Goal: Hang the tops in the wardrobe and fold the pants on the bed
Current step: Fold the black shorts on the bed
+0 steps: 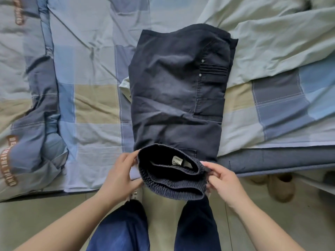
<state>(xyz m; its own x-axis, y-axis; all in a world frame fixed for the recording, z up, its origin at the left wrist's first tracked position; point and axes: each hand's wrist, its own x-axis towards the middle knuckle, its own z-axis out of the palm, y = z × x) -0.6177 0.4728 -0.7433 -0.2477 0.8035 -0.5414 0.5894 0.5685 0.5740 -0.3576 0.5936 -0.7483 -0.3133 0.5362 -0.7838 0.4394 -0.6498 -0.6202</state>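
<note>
My left hand (119,175) and right hand (223,180) pinch the pants (177,95) waistband at the bed's (94,113) near edge; I should fold it evenly.

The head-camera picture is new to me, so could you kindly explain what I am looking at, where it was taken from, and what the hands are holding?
There is no machine here: a person wears one wide-angle camera on the head, looking forward and down, so you see that person's own arms and legs from above. This is the only view.

The person stands at the edge of a bed covered with a checked quilt in blue, grey and beige. Dark pants lie on it, partly folded, with the legs lying away from the person. The elastic waistband is lifted at the near edge. The left hand grips its left side and the right hand pinches its right side. A pale slipper sits on the floor by the bed.
</note>
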